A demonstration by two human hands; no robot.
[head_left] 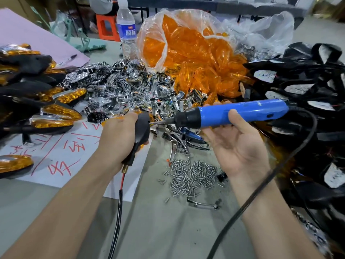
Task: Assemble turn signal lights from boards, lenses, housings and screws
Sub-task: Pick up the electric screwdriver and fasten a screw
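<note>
Your left hand (119,131) is closed tight round the black housing (142,126), held above the table in front of the heap of chrome parts, its red and black wires (119,193) hanging below your wrist. Your right hand (237,144) cradles the blue screwdriver (233,114) from beneath, thumb curled over the barrel, and the bit (162,122) points sideways into the housing. That grip looks loose for driving, so wrap your fingers fully round the barrel before you start. Keep the bit in line with the hole, not slanted, or it may slip and scar the plastic. Whether a screw sits on the tip cannot be seen. Push steadily, brace the housing against the push, and stop once the screw seats. Mind the black cord (261,186) crossing your right wrist, so it doesn't drag through the loose screws (192,176) on the table below
</note>
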